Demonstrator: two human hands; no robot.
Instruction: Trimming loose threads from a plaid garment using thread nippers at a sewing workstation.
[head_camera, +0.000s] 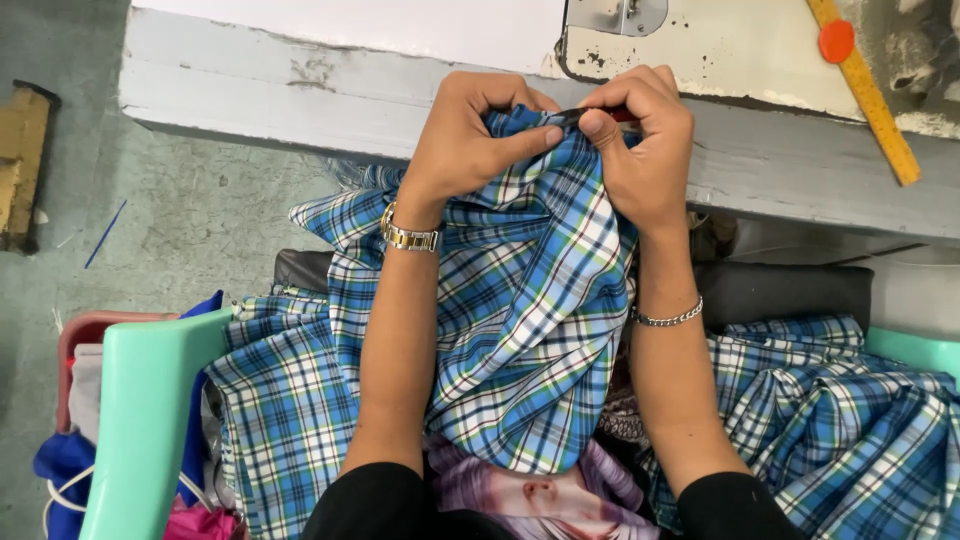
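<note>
Head view: left hand (470, 140) and right hand (640, 140) both pinched shut on bunched top of blue plaid cloth (530, 310), held up at edge of grey counter (250, 95). Thin dark tool (585, 115) gripped between right thumb and fingers, tip against cloth. Cloth hangs between forearms down toward lap. More plaid cloth heaped left and right. Yellow ruler (868, 95) lies on counter, well apart. Green chair arm (145, 420) at left.

We see soft, matt woven plaid cloth (530, 300), a worktop (300, 100) of rough, chipped painted wood, a shiny metal watch (408, 237), and smooth mint plastic chair arms (145, 420).
</note>
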